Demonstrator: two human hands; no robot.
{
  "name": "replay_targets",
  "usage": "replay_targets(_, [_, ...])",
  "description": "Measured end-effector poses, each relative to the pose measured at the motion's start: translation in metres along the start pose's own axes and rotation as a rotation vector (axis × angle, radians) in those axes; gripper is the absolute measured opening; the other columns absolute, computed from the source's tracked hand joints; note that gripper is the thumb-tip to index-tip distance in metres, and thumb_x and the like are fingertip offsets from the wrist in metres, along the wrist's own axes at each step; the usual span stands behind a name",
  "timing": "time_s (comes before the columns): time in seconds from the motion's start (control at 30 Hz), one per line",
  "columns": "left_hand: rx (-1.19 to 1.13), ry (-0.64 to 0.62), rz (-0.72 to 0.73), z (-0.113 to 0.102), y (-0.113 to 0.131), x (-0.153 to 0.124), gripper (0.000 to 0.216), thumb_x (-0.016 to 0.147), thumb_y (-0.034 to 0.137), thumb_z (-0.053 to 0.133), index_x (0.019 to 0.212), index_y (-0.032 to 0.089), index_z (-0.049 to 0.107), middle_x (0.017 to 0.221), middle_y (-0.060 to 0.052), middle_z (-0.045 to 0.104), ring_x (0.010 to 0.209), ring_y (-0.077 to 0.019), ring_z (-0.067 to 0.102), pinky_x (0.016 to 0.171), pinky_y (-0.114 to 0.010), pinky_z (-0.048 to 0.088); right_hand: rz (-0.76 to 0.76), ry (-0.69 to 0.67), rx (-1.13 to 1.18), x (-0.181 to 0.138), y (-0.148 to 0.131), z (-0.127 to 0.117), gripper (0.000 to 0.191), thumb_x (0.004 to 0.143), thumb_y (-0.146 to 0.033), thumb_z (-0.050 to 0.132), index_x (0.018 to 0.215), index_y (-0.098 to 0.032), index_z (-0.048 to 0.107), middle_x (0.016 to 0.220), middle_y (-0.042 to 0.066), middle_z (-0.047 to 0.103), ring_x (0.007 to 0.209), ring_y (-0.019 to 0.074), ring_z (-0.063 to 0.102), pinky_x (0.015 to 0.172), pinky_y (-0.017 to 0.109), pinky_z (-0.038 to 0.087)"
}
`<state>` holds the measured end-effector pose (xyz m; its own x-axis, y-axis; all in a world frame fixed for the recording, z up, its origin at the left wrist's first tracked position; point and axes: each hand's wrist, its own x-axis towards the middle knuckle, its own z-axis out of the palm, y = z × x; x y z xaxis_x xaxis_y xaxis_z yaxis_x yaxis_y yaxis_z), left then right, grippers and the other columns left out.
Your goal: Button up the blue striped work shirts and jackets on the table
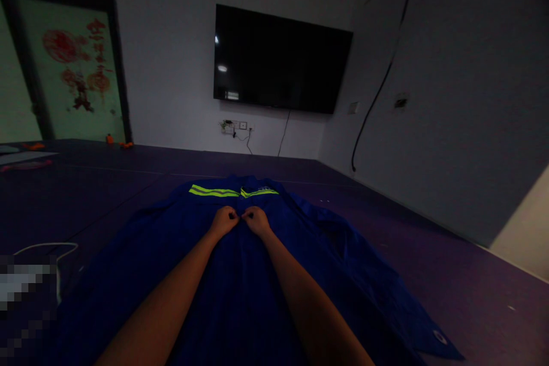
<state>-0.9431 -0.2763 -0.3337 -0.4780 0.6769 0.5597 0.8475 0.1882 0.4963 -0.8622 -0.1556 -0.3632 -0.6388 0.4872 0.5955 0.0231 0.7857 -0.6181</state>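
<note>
A blue work jacket (326,251) with a yellow-green reflective stripe (214,191) across its chest lies spread out on the floor, collar end away from me. My left hand (225,221) pinches the cloth at the front opening, just below the stripe. Right beside it, my right hand (256,221) is closed on the other side of the same opening. Only a small gap separates the two hands. Any button between the fingertips is too small and dark to make out. One sleeve reaches toward the lower right, with a round pale spot near its cuff.
Purple matting (450,274) covers the floor. A white cable (47,245) curves beside a pixelated patch at lower left. Small orange objects (126,145) lie by the glass door (72,68). A television (281,60) hangs on the far wall, and a black cable (377,91) dangles at right.
</note>
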Motion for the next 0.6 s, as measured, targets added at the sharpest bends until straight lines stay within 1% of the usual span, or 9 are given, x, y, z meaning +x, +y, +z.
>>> replay_targets(0.13, [0.0, 0.015, 0.003, 0.0004, 0.0006, 0.0004, 0.009, 0.062, 0.011, 0.056, 0.054, 0.015, 0.058, 0.074, -0.003, 0.063, 0.074, -0.0141, 0.058, 0.072, -0.025, 0.043, 0.096, -0.001, -0.016, 0.0005, 0.0015, 0.0047, 0.01, 0.07, -0.02, 0.059, 0.068, -0.021, 0.068, 0.09, 0.003, 0.065, 0.088, 0.0159, 0.059, 0.079, 0.027, 0.044])
replay_targets(0.4, [-0.021, 0.012, 0.003, -0.0002, 0.0017, -0.0001, 0.008, 0.062, 0.014, 0.055, 0.054, 0.015, 0.058, 0.071, -0.002, 0.063, 0.071, -0.0136, 0.058, 0.068, -0.024, 0.042, 0.196, 0.006, -0.019, 0.0038, 0.0004, 0.0072, 0.013, 0.072, -0.024, 0.058, 0.07, -0.023, 0.07, 0.094, 0.003, 0.065, 0.09, 0.0161, 0.058, 0.08, 0.026, 0.044])
replay_targets(0.6, [-0.025, 0.014, -0.044, 0.0003, 0.0018, 0.0001, 0.007, 0.063, 0.019, 0.057, 0.058, 0.015, 0.058, 0.07, -0.001, 0.063, 0.07, -0.0134, 0.057, 0.067, -0.023, 0.042, 0.209, 0.023, 0.043, 0.0042, 0.0015, 0.0072, 0.013, 0.072, -0.027, 0.057, 0.068, -0.024, 0.069, 0.092, 0.001, 0.066, 0.087, 0.0155, 0.06, 0.076, 0.025, 0.045])
